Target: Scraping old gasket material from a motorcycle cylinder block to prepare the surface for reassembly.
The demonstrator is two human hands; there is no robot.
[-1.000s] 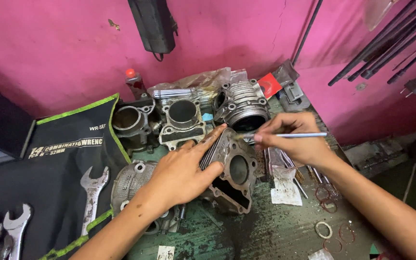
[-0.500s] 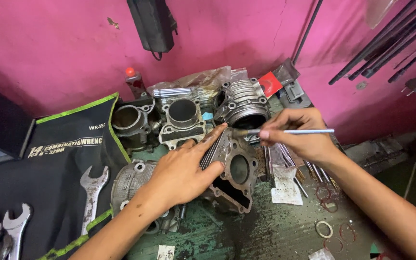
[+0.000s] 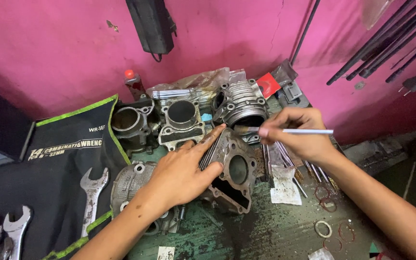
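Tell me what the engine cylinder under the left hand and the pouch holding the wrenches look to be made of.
Engine cylinder: probably cast aluminium, dull grey, grimy, with thin cooling fins and a machined bore. Pouch: seemingly woven black fabric, matte and creased, with a stitched green edge. Wrenches: likely steel, with a pale satin sheen.

A black tool pouch (image 3: pixel 68 159) with green edges and white letters lies at nine o'clock. A small red packet (image 3: pixel 267 85) leans at twelve o'clock, beside a crinkly clear plastic bag (image 3: pixel 203 79).
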